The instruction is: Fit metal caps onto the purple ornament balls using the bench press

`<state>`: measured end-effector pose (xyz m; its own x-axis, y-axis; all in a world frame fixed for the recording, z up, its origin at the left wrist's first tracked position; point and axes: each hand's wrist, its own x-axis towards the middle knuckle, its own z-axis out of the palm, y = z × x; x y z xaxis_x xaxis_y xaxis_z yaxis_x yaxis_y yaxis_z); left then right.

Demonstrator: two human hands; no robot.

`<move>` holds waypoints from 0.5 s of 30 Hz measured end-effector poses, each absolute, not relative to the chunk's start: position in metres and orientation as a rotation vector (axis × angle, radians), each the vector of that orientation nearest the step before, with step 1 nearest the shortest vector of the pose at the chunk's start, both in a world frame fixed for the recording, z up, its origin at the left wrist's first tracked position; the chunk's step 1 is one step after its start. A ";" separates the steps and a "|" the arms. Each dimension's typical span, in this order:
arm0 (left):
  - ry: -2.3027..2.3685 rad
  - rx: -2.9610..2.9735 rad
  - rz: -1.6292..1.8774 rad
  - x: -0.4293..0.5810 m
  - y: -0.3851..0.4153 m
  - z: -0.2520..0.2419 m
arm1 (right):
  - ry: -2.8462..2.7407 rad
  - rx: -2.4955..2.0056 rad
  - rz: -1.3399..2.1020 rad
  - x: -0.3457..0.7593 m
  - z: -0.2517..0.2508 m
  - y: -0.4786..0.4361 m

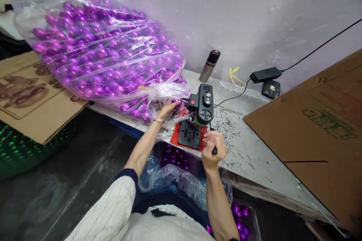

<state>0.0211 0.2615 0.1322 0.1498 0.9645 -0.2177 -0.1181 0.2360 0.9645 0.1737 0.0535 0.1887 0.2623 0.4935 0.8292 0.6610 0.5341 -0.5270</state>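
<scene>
A small black bench press machine with a red switch stands on a black base plate over a red mat. My right hand is closed round the machine's black lever handle. My left hand reaches into the mouth of a big clear plastic bag full of shiny purple balls and its fingers close on one purple ball at the bag's opening, just left of the machine.
Tiny dark metal bits litter the white table. A spray can, yellow ties and a black power adapter lie by the wall. Cardboard sheets sit at right and left. More purple balls fill a bag below.
</scene>
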 end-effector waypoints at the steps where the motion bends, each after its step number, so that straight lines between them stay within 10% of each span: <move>1: 1.074 0.896 1.004 0.013 0.250 0.134 | -1.377 -1.091 -0.150 0.173 0.189 0.054; 15: 0.684 0.516 0.998 -0.006 0.120 0.125 | -1.372 -1.096 -0.171 0.171 0.192 0.055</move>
